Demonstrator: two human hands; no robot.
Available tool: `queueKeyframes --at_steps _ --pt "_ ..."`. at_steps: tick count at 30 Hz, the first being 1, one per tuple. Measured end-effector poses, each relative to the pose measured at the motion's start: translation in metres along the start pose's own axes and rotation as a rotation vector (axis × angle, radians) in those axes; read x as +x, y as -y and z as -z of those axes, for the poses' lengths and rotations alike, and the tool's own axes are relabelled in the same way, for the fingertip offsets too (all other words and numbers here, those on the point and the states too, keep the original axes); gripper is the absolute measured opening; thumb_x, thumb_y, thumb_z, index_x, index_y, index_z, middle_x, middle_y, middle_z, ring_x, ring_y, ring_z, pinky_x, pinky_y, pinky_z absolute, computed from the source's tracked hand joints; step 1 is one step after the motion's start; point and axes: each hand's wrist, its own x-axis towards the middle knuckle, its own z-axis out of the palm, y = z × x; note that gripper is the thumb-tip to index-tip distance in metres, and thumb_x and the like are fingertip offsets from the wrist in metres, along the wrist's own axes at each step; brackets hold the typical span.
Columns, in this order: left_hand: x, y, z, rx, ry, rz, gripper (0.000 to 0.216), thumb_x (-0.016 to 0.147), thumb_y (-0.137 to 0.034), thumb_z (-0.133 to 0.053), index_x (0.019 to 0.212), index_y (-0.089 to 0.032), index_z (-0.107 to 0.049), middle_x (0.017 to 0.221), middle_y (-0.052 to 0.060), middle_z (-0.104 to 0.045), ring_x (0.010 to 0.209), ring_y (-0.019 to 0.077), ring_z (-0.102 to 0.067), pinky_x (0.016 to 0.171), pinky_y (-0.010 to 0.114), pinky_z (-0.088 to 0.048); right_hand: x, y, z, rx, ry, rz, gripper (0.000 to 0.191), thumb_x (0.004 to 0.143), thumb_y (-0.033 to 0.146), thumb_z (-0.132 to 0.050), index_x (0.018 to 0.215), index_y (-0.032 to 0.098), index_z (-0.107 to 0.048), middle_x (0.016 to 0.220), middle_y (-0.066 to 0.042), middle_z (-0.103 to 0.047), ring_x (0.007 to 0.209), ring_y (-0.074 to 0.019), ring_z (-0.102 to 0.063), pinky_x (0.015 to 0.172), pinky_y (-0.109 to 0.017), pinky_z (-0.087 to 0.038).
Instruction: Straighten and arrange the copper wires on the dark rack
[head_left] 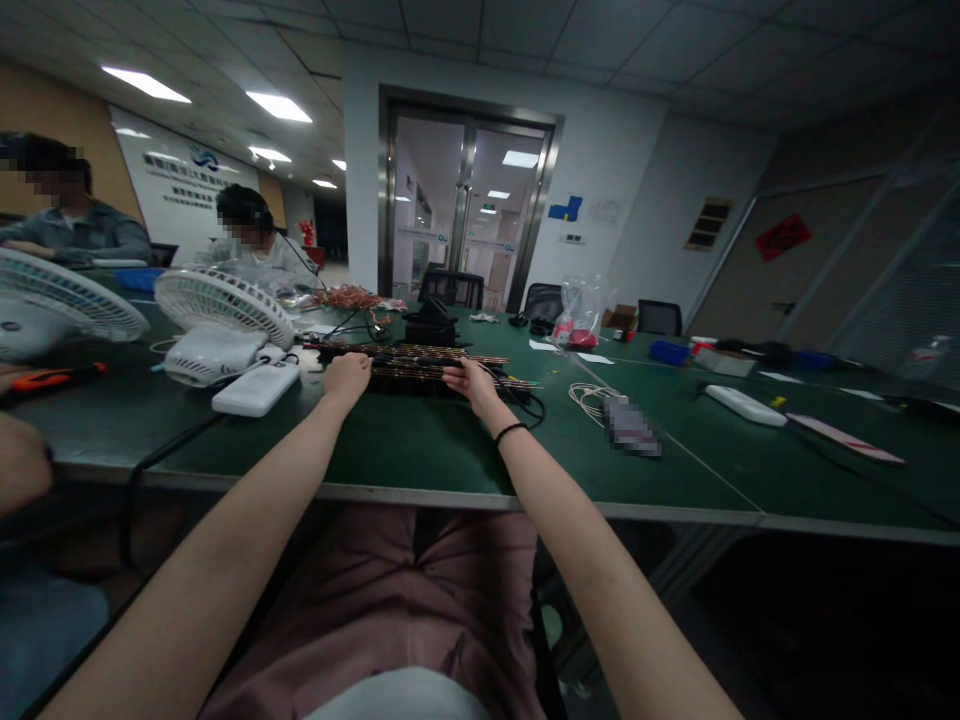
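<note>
Both my arms reach out over the green table (420, 450). My left hand (346, 375) is curled closed at the left end of a bundle of thin copper-coloured rods (420, 362) that lies across a dark base. My right hand (469, 382) grips the same bundle near its middle, fingers bent over the rods. A black band sits on my right wrist. The rod ends stick out to the right past my right hand, beside a black cable (525, 400).
Two white desk fans (221, 320) and a white power bank (256, 388) stand to the left. A coil of white wire (592, 395), a white bar (746, 405), a plastic bag (577, 310) and blue trays lie to the right. Two people sit at the far left.
</note>
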Motion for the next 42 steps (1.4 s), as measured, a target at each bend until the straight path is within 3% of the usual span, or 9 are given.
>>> queueKeyframes --at_steps 11,42 --pt "0.001 0.003 0.000 -0.024 -0.009 -0.009 0.022 0.080 -0.020 -0.047 0.076 -0.023 -0.068 0.086 0.011 -0.068 0.084 0.0255 -0.062 0.065 0.029 -0.044 0.000 0.000 0.001 0.000 -0.017 -0.023 0.008 0.092 0.021 -0.044 0.086 0.018 -0.049 0.059 0.000 -0.066 0.049 -0.0109 -0.063 0.053 -0.020 -0.051" --pt "0.004 0.006 -0.004 -0.024 0.029 0.038 0.024 0.078 -0.018 -0.044 0.078 -0.021 -0.068 0.090 0.012 -0.068 0.088 0.0273 -0.063 0.066 0.030 -0.045 0.001 0.004 0.003 0.048 -0.040 -0.046 0.014 0.093 0.025 -0.040 0.089 0.017 -0.052 0.067 -0.001 -0.066 0.057 -0.0113 -0.065 0.056 -0.021 -0.051"
